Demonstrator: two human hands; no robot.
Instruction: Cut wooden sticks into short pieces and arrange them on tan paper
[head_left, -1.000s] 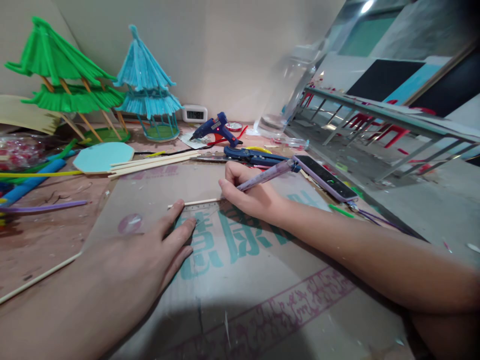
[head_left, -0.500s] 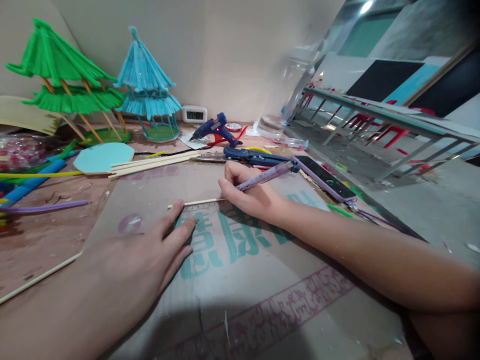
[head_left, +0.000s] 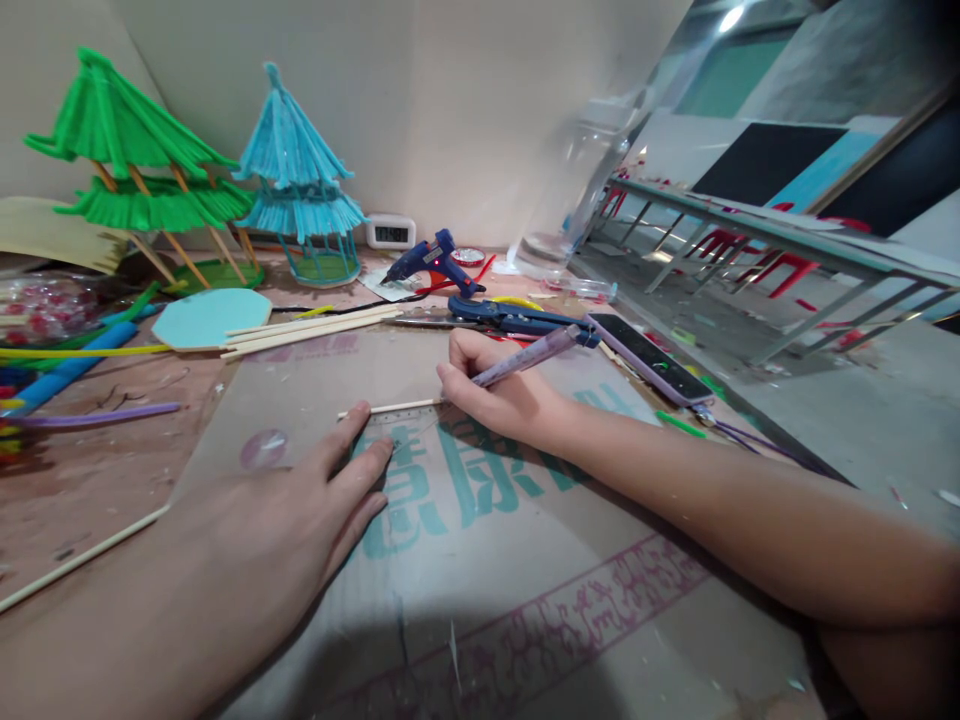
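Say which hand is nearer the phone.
Right: the right hand, holding a pen, is left of the phone; the left hand lies farther left, closer to the camera.

- Pen (head_left: 529,356): tip hidden by the right hand (head_left: 504,392).
- Stick (head_left: 405,406): right end lost behind that hand's fingers.
- Ruler (head_left: 409,415): marks too small to read, part covered by the left hand (head_left: 289,520).
- Left forearm, running off the picture's lower left; right forearm, off the right edge.
- Loose stick (head_left: 82,558): cut by the left edge, far end behind the left hand.
- Bag (head_left: 49,305): cut by the left edge, contents unclear.
- Jar (head_left: 562,195): top blurred.
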